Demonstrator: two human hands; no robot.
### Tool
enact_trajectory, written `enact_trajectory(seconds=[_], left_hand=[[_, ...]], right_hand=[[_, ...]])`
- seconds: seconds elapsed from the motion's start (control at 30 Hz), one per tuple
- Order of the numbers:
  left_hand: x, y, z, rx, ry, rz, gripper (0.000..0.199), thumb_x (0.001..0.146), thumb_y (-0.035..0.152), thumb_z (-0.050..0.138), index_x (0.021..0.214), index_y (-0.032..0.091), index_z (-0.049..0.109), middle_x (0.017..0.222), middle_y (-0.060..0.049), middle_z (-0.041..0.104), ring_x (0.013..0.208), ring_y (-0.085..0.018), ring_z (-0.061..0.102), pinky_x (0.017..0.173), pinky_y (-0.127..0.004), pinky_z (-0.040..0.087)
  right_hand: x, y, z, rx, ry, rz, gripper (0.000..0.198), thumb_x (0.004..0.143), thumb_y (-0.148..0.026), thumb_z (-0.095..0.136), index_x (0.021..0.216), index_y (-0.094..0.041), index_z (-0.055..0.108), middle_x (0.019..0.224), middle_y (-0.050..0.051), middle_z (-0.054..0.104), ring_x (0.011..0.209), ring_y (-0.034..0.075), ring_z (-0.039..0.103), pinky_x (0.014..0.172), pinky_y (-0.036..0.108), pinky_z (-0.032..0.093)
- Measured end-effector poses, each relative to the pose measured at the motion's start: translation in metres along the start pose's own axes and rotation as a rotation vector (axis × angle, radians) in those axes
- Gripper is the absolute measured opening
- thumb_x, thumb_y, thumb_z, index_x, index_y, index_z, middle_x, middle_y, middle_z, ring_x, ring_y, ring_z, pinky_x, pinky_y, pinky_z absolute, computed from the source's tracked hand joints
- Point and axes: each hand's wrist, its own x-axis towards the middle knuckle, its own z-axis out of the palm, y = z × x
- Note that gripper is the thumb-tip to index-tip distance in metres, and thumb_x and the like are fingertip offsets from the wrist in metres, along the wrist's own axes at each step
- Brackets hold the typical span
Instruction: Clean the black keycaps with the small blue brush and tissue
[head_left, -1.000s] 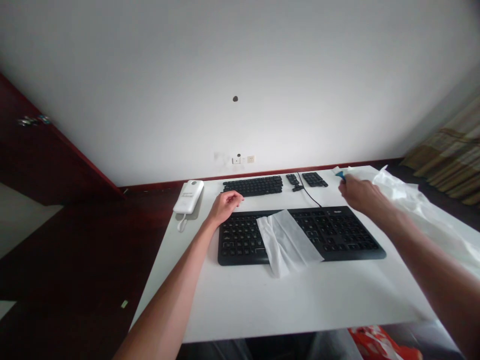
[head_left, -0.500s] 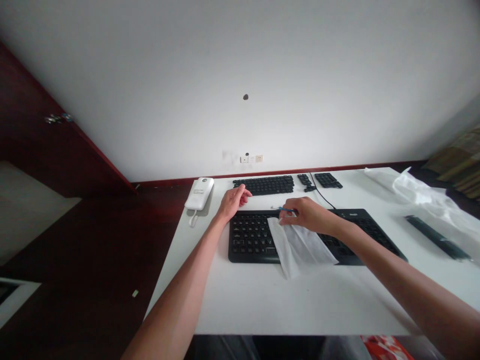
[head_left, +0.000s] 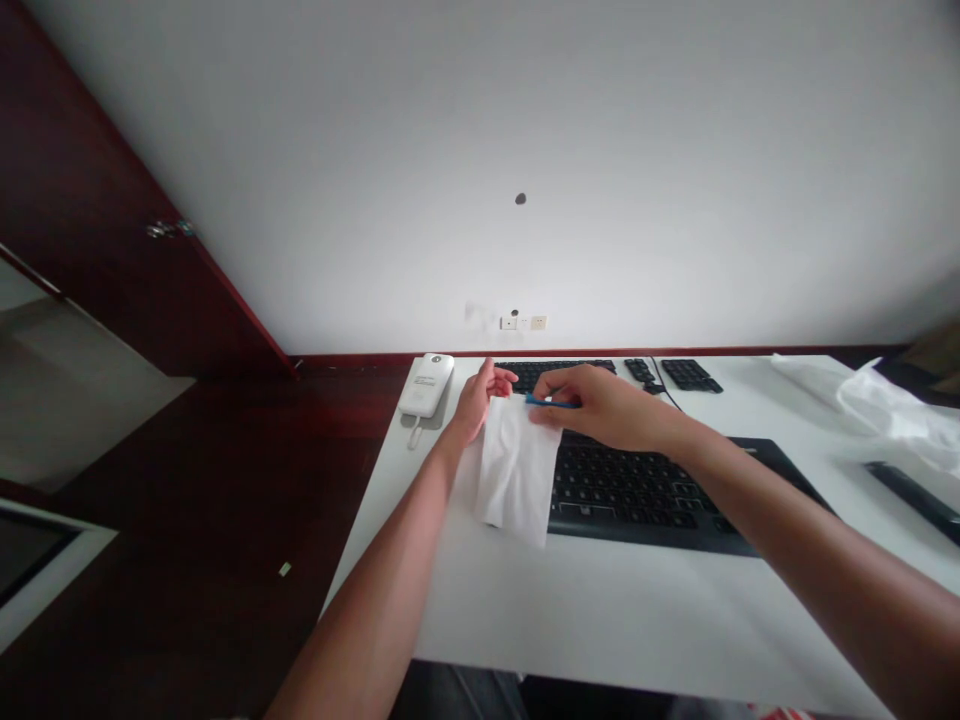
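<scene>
Both your hands pinch the thin white cloth (head_left: 517, 468) by its top edge, left hand (head_left: 480, 398) and right hand (head_left: 592, 405). Your right also grips a slim blue tool (head_left: 547, 401). The cloth hangs limp over the matte black keyboard (head_left: 652, 485).

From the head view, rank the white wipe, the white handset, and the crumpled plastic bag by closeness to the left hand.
1. White wipe: held at its top edge by the left hand.
2. White handset: just left of that hand, at the table's far left corner.
3. Crumpled plastic bag: far right side of the table.
</scene>
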Motion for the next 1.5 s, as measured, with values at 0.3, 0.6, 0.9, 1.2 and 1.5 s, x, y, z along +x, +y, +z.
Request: enact_trajectory(seconds=[0.3, 0.6, 0.9, 1.2, 1.5], left_hand=[[-0.004, -0.002, -0.002, -0.134, -0.120, -0.003, 0.052, 0.093, 0.065, 0.067, 0.098, 0.013, 0.072, 0.083, -0.005, 0.060, 0.074, -0.015, 0.054, 0.069, -0.026, 0.042], [-0.008, 0.007, 0.002, 0.197, -0.250, 0.092, 0.040, 0.088, 0.053, 0.074, 0.093, 0.013, 0.075, 0.093, -0.008, 0.069, 0.086, -0.020, 0.060, 0.079, -0.029, 0.044], [-0.014, 0.014, 0.010, 0.393, -0.300, 0.178, 0.036, 0.083, 0.050, 0.082, 0.087, 0.016, 0.072, 0.087, -0.004, 0.066, 0.080, -0.018, 0.056, 0.073, -0.029, 0.040], [-0.032, 0.058, 0.026, 0.456, 0.039, 0.262, 0.041, 0.089, 0.056, 0.078, 0.079, 0.017, 0.073, 0.060, 0.002, 0.037, 0.058, -0.013, 0.031, 0.057, -0.031, 0.020], [-0.039, 0.067, 0.054, 0.391, 0.060, 0.261, 0.039, 0.088, 0.058, 0.081, 0.090, 0.019, 0.079, 0.058, 0.002, 0.035, 0.055, -0.013, 0.029, 0.054, -0.031, 0.017]], right_hand=[[0.021, 0.073, 0.014, -0.208, 0.389, 0.143, 0.037, 0.096, -0.054, 0.056, 0.079, -0.021, 0.064, 0.070, 0.003, 0.064, 0.066, 0.018, 0.055, 0.062, 0.031, 0.034], [0.029, 0.063, -0.002, -0.195, -0.297, 0.187, 0.044, 0.073, -0.064, 0.078, 0.084, -0.022, 0.082, 0.071, 0.005, 0.073, 0.069, 0.025, 0.065, 0.064, 0.034, 0.041], [0.020, 0.060, -0.020, -0.088, -0.381, -0.009, 0.025, 0.079, -0.045, 0.072, 0.082, -0.021, 0.077, 0.065, -0.001, 0.058, 0.064, 0.017, 0.051, 0.062, 0.032, 0.033], [0.013, 0.061, -0.043, 0.000, -0.231, -0.023, 0.030, 0.086, -0.047, 0.067, 0.072, -0.022, 0.057, 0.067, -0.003, 0.047, 0.064, 0.015, 0.038, 0.061, 0.032, 0.029], [0.002, 0.060, -0.067, 0.164, -0.108, -0.028, 0.043, 0.083, -0.063, 0.069, 0.088, -0.021, 0.074, 0.076, 0.003, 0.064, 0.069, 0.019, 0.051, 0.061, 0.032, 0.037]])
